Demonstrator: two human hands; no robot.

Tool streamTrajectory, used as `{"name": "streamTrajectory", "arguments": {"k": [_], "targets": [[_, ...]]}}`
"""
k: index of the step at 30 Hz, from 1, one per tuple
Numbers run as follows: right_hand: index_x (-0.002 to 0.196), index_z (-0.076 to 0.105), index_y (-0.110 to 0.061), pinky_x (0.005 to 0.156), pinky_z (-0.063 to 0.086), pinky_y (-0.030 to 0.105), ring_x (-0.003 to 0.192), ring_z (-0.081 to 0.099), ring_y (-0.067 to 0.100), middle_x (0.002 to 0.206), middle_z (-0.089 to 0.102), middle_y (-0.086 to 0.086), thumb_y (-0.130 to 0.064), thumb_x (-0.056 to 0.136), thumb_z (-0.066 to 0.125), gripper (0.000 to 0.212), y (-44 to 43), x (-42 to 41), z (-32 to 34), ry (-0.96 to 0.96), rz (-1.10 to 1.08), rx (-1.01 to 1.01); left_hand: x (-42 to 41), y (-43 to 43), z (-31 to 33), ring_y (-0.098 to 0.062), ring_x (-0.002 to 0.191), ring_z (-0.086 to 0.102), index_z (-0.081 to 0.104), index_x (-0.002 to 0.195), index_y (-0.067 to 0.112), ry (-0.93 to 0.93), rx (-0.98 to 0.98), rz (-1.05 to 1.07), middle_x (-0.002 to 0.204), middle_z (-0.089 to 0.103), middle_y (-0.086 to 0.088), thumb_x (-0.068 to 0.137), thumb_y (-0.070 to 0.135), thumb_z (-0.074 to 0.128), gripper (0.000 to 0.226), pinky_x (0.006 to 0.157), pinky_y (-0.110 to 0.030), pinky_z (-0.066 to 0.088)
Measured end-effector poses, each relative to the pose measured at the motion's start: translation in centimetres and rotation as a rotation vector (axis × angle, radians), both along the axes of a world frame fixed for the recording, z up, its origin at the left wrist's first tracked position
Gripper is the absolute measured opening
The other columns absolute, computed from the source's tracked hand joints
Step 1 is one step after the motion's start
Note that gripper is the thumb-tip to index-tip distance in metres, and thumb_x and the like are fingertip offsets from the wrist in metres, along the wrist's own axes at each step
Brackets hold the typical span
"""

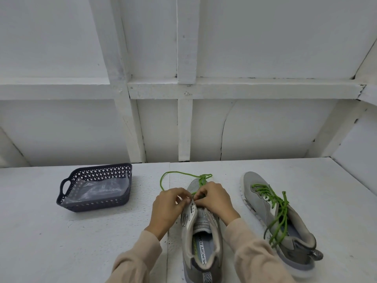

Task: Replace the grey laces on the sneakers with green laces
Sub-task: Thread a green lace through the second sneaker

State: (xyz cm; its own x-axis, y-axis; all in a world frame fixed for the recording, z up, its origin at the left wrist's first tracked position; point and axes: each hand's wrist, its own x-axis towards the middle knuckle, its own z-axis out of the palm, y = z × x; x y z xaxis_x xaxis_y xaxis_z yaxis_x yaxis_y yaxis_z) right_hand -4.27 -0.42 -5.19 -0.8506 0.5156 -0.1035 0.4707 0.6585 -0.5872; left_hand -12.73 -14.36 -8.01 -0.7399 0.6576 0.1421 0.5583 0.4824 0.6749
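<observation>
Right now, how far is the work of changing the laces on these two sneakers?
Done: the sneaker on the right has a green lace through its eyelets, the ends loose and untied. In hand: the left hand and right hand pinch at the front eyelets of the near sneaker, where a second green lace starts. Left: its eyelets closer to the person look empty, and both laces need tying.

"MEMORY FOA…" on near sneaker (201, 237) insole.
</observation>
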Motion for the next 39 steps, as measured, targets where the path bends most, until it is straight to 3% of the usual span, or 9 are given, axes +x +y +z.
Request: {"name": "streamTrajectory", "arguments": {"k": [4,9,12,17,21,23,29,32,39], "targets": [[0.078,0.074,-0.026,0.055,0.033,0.021,0.073,0.055,0.01,0.069,0.06,-0.013,-0.025,0.076,0.073,0.002,-0.1,0.1,0.2,-0.017,0.016,0.04,0.2,0.6,-0.2,0.003,0.076,0.062,0.059,0.081,0.046,-0.1,0.069,-0.011,0.077,0.068,0.021,0.08,0.026,0.073,0.024,0.068,-0.026,0.05],[0.068,0.061,-0.028,0.069,0.039,0.024,0.083,0.06,0.017,0.078,0.062,-0.008,-0.021,0.079,0.07,0.016,0.7,-0.7,1.2,-0.137,0.081,0.032,0.3,0.7,0.1,-0.001,0.089,0.057,0.059,0.086,0.056,-0.101,0.011,-0.099,0.096,0.063,0.015,0.076,0.061,0.06,0.012,0.076,-0.031,0.051],[0.068,0.062,-0.025,0.073,0.043,0.026,0.082,0.06,0.017,0.07,0.056,-0.015,-0.014,0.078,0.068,0.016,1.4,-1.1,2.6,-0.127,0.07,0.031,0.0,0.9,0.3,-0.004,0.093,0.057,0.065,0.096,0.046,-0.113,-0.052,-0.093,0.099,0.059,0.012,0.082,0.052,0.067,0.015,0.08,-0.034,0.05],[0.065,0.06,-0.023,0.08,0.045,0.035,0.078,0.052,0.011,0.08,0.053,-0.013,-0.01,0.083,0.066,0.022,3.1,-1.2,6.2,0.085,0.024,-0.073,0.2,1.7,0.7,-0.008,0.102,0.051,0.065,0.109,0.035,-0.084,-0.06,-0.102,0.107,0.054,0.012,0.081,0.035,0.072,0.029,0.08,-0.03,0.045],[0.068,0.066,-0.023,0.078,0.049,0.037,0.072,0.055,0.009,0.081,0.066,-0.002,-0.016,0.079,0.075,0.016,3.1,-0.8,6.4,0.177,0.094,-0.168,0.5,2.8,1.5,-0.002,0.081,0.056,0.066,0.089,0.032,-0.135,0.185,-0.13,0.085,0.065,0.011,0.081,0.026,0.074,0.013,0.072,-0.015,0.042],[0.072,0.068,-0.023,0.075,0.049,0.033,0.071,0.056,0.009,0.081,0.069,0.001,-0.018,0.073,0.081,0.014,3.4,-0.3,5.7,0.155,0.096,-0.162,0.5,3.1,1.7,0.0,0.065,0.056,0.066,0.08,0.029,-0.171,0.223,-0.094,0.065,0.062,0.011,0.09,0.026,0.068,0.01,0.063,-0.017,0.042],[0.056,0.064,-0.032,0.08,0.053,0.033,0.069,0.06,0.011,0.061,0.062,-0.013,-0.018,0.069,0.082,0.027,4.1,1.3,2.6,-0.098,0.063,-0.036,-0.1,2.7,0.9,-0.008,0.062,0.058,0.072,0.085,0.016,-0.202,0.022,-0.062,0.062,0.063,0.007,0.099,0.032,0.052,0.029,0.063,-0.026,0.043],[0.055,0.06,-0.031,0.078,0.053,0.032,0.066,0.058,0.013,0.058,0.059,-0.012,-0.015,0.075,0.077,0.03,3.5,1.5,1.4,-0.064,0.025,-0.017,0.1,2.9,0.7,-0.019,0.071,0.06,0.075,0.091,0.019,-0.131,-0.077,-0.096,0.065,0.061,0.005,0.094,0.036,0.058,0.024,0.065,-0.029,0.041],[0.065,0.058,-0.033,0.075,0.053,0.033,0.07,0.061,0.012,0.063,0.06,-0.01,-0.007,0.072,0.077,0.032,3.0,1.3,0.6,0.054,-0.023,-0.052,0.8,3.6,1.6,-0.015,0.092,0.063,0.073,0.104,0.035,0.124,-0.225,-0.13,0.088,0.071,0.006,0.086,0.04,0.063,0.021,0.079,-0.028,0.04]]}}
